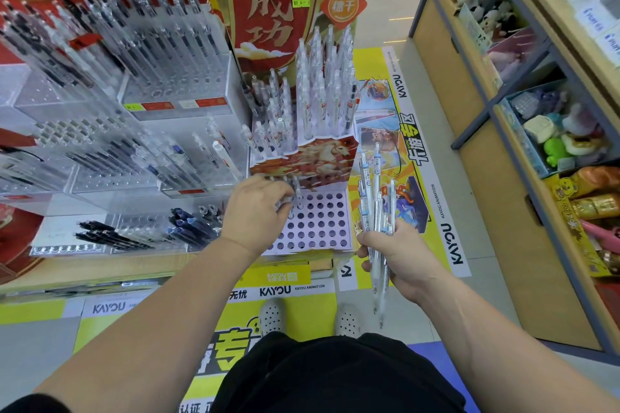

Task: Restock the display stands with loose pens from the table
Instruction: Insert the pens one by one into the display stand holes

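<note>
Pens (375,198) near-upright — tips downward, right hand (399,258) gripping

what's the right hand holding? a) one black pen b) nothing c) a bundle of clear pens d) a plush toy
c: the right hand is curled round a bundle of clear pens beside the holed pen stand, where the left hand grips more clear pens.

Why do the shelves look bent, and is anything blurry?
Head view: the wide lens bows the shelf on the right; lighting is bright and even; the pens in the left hand look smeared; the bundle in the right hand is sharper.
</note>
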Demonstrator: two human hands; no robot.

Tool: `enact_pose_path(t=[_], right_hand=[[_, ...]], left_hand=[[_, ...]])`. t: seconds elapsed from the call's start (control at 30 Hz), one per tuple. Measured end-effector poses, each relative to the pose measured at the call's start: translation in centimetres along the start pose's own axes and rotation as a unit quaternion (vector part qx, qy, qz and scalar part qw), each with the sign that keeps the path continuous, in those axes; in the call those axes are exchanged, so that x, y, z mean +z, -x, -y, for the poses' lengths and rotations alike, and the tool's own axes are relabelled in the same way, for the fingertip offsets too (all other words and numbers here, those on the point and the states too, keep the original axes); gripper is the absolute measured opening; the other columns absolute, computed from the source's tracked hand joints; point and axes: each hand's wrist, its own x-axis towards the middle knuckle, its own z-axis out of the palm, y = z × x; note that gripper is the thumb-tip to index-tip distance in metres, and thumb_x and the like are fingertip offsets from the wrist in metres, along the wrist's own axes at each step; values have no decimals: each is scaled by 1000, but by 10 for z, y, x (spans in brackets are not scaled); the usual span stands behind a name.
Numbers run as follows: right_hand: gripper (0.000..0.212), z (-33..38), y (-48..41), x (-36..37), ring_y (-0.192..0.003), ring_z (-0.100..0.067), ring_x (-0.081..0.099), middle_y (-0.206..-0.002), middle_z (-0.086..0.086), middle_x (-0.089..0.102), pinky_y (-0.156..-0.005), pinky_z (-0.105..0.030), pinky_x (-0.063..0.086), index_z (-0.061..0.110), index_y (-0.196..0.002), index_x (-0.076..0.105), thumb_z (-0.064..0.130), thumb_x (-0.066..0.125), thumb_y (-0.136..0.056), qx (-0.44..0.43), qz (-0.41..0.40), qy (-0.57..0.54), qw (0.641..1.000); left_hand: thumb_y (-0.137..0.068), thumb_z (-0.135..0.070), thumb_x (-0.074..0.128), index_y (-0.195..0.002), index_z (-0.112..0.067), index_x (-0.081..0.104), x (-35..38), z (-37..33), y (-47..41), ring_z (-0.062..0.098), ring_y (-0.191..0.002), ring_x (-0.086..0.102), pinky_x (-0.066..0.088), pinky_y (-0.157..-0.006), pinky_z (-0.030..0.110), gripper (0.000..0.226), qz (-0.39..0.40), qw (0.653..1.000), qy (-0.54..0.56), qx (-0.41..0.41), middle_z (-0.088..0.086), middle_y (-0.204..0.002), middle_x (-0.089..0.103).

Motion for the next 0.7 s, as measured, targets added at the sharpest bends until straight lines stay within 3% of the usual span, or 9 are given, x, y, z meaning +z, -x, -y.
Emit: enact_pose_path(t=[0.27, 0.43, 0.7], right_hand=[[24, 1, -1, -2, -62, -19, 61, -75, -6, 62, -57, -35, 52, 3, -110, 60, -5, 68, -89, 4, 4, 5, 1000], [23, 1, -2, -1, -62, -19, 61, -74, -5, 63, -56, -34, 52, 4, -109, 61, -4, 68, -89, 6, 3, 6, 1000], [22, 2, -1, 2, -64, -20, 61, -79, -9, 61, -58, -36, 51, 2, -109, 60, -4, 68, -89, 10, -2, 16, 1000]], left_hand=[[-72, -14, 90, -90, -13, 75, 0, 6, -1, 27, -79, 64, 53, -76, 35, 23, 4, 1000, -5, -28, 1, -80, 72], [-62, -37, 96, -73, -10, 71, 3, 10, 7, 32, -76, 60, 53, -74, 39, 38, -6, 994, -43, -98, 6, -77, 60], [-58, -40, 96, -67, -10, 78, 10, 0, 0, 33, -68, 59, 48, -67, 36, 36, -4, 991, -68, -113, 6, -69, 57]])
